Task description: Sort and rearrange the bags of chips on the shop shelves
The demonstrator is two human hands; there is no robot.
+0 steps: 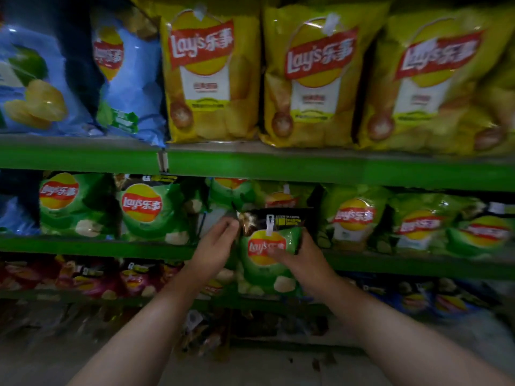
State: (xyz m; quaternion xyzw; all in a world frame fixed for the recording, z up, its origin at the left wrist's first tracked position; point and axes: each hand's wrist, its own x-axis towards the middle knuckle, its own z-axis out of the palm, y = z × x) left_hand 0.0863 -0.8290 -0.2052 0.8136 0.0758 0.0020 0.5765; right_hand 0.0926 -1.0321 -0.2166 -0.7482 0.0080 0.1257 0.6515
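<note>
Reference mark: held green bag (264,274). Green, with a black band along the top, a red-and-yellow logo on the front and a white hang tab at the top edge. Upright, face to camera, out in front of the shelving and covering part of the middle shelf rail (111,246) behind it.

Right hand (303,257): clamped on the right edge of the held green bag, thumb laid across the logo, other fingers wrapped behind and out of sight.

Left hand (220,243): at the upper left corner of the held green bag, fingers together and curled, tips touching the corner of the black band. Thumb hidden. Pinch or mere touch, cannot tell.

Behind the held green bag, showing over its top: shelved green bags (234,190), partly hidden, set back on the shelf.

Left of the held green bag, same shelf: two left green bags (150,210), upright, side by side.

Right of the held green bag: right green bags (354,218), a row of three, upright and crowded together.

Above the held green bag: upper shelf rail (278,168), then three large yellow bags (312,79) standing in a row. Up and to the left: two blue bags (128,73), the nearer one leaning.

Below and left of the held green bag: red bags (92,280), blurred. Below and right: dark blue bags (418,299), also blurred.

Beneath the held green bag: two bare forearms reaching up from the lower frame.
</note>
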